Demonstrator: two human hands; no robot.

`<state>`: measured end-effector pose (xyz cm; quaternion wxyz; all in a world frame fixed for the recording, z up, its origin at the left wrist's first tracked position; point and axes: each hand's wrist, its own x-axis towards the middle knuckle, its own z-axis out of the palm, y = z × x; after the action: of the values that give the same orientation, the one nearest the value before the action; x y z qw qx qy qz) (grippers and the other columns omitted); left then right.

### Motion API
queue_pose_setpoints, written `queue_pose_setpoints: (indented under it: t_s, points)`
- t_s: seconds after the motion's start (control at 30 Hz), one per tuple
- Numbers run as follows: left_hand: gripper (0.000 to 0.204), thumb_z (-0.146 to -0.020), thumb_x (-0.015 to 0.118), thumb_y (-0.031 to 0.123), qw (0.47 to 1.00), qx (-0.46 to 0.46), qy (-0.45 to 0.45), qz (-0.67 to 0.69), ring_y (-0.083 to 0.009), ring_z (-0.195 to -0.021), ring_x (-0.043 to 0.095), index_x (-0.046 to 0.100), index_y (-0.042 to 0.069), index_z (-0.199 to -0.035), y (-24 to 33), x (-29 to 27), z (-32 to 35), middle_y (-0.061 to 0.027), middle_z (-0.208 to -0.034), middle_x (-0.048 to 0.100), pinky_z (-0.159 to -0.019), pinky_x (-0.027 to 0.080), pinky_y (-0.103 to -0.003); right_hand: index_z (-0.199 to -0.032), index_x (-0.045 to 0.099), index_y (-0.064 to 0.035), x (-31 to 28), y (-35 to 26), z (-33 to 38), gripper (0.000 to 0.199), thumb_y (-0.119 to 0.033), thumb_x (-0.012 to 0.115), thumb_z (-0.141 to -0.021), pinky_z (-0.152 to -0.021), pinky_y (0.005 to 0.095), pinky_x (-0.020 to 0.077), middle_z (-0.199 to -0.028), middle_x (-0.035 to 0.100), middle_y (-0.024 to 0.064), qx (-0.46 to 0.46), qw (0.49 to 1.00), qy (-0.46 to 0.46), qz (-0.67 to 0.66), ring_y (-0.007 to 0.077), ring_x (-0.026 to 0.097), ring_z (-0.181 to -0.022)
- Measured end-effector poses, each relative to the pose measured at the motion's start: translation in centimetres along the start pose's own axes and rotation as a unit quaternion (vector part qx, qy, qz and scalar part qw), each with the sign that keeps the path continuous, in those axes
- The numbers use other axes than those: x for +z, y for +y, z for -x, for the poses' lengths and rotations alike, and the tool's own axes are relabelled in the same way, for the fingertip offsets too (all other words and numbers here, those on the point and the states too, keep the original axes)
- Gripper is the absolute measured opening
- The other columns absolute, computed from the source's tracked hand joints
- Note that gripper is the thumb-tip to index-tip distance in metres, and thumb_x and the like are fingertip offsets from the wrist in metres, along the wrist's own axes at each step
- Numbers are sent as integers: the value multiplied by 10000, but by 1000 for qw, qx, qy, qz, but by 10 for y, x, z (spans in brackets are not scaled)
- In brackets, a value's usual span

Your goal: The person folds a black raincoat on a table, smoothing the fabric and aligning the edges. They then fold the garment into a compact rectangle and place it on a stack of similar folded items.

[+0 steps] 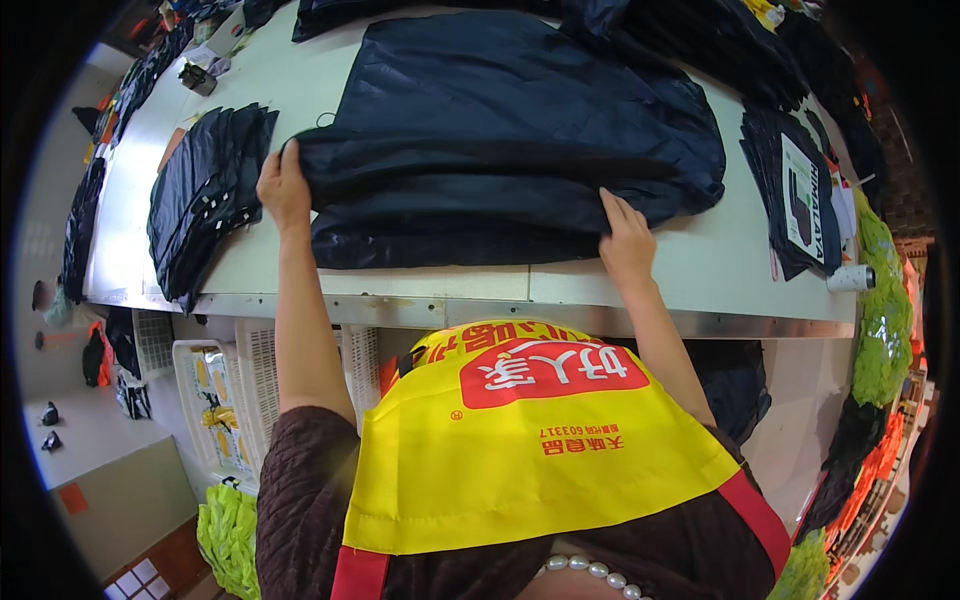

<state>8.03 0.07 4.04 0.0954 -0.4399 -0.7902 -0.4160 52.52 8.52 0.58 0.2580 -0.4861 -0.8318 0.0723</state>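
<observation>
A wide piece of dark navy fabric (pixel 520 110) lies across the white table in front of me, its near part gathered into folds. At its left edge, my left hand (pixel 286 190) is closed on the fabric, fingers curled over the fold. My right hand (pixel 627 240) grips the fabric's near fold on the right side, fingers lying over the top and the thumb mostly hidden. Just left of my left hand rests a fanned stack of dark cut fabric pieces (pixel 210 190).
More dark fabric (pixel 690 45) is heaped at the far side. On the right are another stack (pixel 775 190), a white printed card (pixel 805 195) and a thread spool (pixel 851 279). A small dark canister (pixel 197 78) stands far left. White plastic baskets (pixel 258 375) sit below the metal-trimmed table edge (pixel 480 309).
</observation>
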Motion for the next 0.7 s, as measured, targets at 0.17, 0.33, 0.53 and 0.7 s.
queue_pose_setpoints:
  t_s: [0.17,0.33,0.53,0.7]
  points:
    - [497,-858,558,473,963,-82,-188,-176,-260,-671,590,651,-15,-837,-80,2,98,-173,-721,629,-650,442,-364,-1348,434,-142,6,26,46,616,-43,552,-752,-1016,628,222,-1456,321,124,-27,955,-263,137,284,234,-1370]
    - [611,-788,600,560,928,-276,-248,25,-267,-751,636,657,-48,-810,-70,-21,61,-208,-730,633,-702,467,-362,-1206,572,-67,-56,31,-7,541,-355,679,-761,-997,437,359,-1271,522,174,59,927,-366,-50,308,442,-1234]
    - [557,-774,646,479,931,-147,-325,-78,-238,-696,623,652,-75,-830,-32,22,14,-190,-713,627,-673,478,-360,-1265,501,-80,-21,73,-56,487,-377,542,-881,-991,489,326,-1311,480,149,-86,981,-89,152,317,408,-1250]
    - [344,-765,670,261,888,-407,-152,154,-224,-731,623,653,-75,-838,-61,26,20,-200,-752,646,-697,479,-339,-1440,244,-128,26,128,-34,673,-471,462,-903,-1045,600,184,-1506,215,103,70,954,-207,207,278,194,-1390]
